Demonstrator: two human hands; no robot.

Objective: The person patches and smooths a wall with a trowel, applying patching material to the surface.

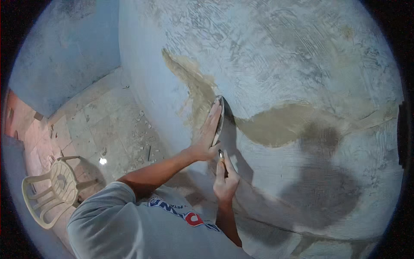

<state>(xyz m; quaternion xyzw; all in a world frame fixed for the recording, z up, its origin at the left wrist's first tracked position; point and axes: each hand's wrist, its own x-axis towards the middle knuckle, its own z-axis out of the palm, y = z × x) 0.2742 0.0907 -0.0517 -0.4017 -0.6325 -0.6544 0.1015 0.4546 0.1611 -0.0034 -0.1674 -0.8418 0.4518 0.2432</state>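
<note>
Your left hand (208,137) is lying flat along a blade (220,121), right hand (226,183) pinching a tool (221,154); tilting is risking gouged plaster (274,126).

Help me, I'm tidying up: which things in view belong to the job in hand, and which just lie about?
In use:
small handle in right hand
flat piece at left hand
brown wall patches

Standing or lying about:
plastic chair
floor debris

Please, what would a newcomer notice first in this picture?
The eye would probably fall first on the wavy brown patches crossing the pale wall. Next, at the centre, the left hand lies flat along a thin plate, with the right hand gripping a small dark-tipped object below. A cream plastic chair at lower left stands out.
</note>
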